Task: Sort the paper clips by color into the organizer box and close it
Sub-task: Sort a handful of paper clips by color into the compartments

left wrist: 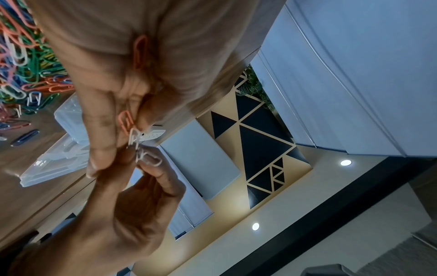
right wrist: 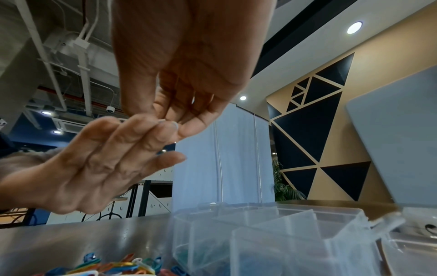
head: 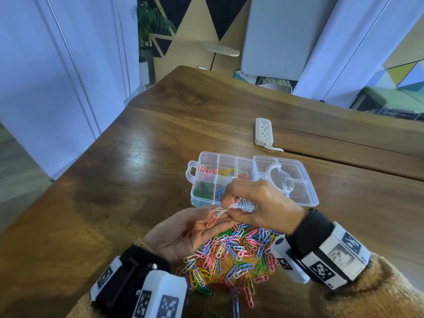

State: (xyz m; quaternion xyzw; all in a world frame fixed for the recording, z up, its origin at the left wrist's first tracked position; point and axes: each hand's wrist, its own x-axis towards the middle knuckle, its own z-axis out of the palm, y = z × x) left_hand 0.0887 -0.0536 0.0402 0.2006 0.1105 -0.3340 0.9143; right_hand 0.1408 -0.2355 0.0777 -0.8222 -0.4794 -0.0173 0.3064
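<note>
The clear organizer box (head: 191, 173) lies open on the wooden table, with green, blue, pink, yellow and red clips in separate compartments. Its lid (head: 298, 171) is folded out to the right. My left hand (head: 215, 210) is palm up in front of the box. Pink clips (head: 211, 222) lie along its palm, and tangled white clips (head: 219, 211) are pinched at its fingertips. My right hand (head: 229, 200) pinches the far end of the white clips (left wrist: 147, 157) and reaches over from the right. The mixed clip pile (head: 234, 249) lies beneath both hands.
A white power strip (head: 263, 131) with its cord lies behind the box. Stray clips (head: 249, 292) reach toward the near table edge. The table's left edge runs diagonally past my left arm, and bare wood stretches left of the box.
</note>
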